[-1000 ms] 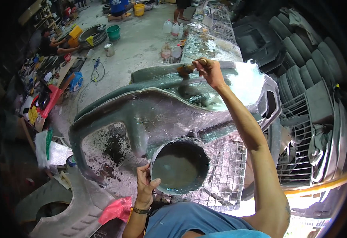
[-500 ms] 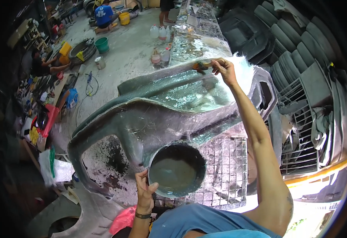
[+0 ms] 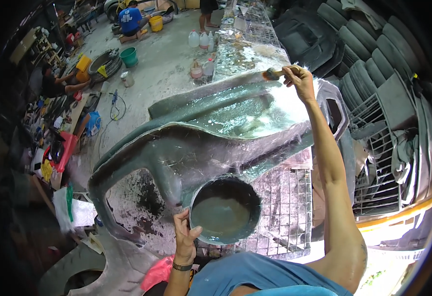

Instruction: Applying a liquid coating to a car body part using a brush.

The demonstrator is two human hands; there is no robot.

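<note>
My left hand [image 3: 185, 237] grips the rim of a round dark bowl [image 3: 225, 209] filled with murky grey-green liquid, held close to my body. My right hand [image 3: 300, 80] is stretched out far ahead, closed around a paintbrush [image 3: 273, 74] whose bristles touch the far edge of a large grey-green moulded panel [image 3: 196, 143]. The panel's upper face is wet and glossy, covered with translucent fibre matting. It rests on a metal mesh table [image 3: 285, 207].
Stacked dark moulded parts [image 3: 374, 49] fill the right side. Plastic jugs [image 3: 203, 39], a green bucket [image 3: 129, 56] and a yellow bucket [image 3: 155, 22] stand on the concrete floor. Two other people [image 3: 129, 19] sit working at the far left. A pink bag [image 3: 159, 272] lies near my waist.
My right hand has carried the brush farther away along the panel's far edge. The view has shifted, and the bowl stays held in my left hand.
</note>
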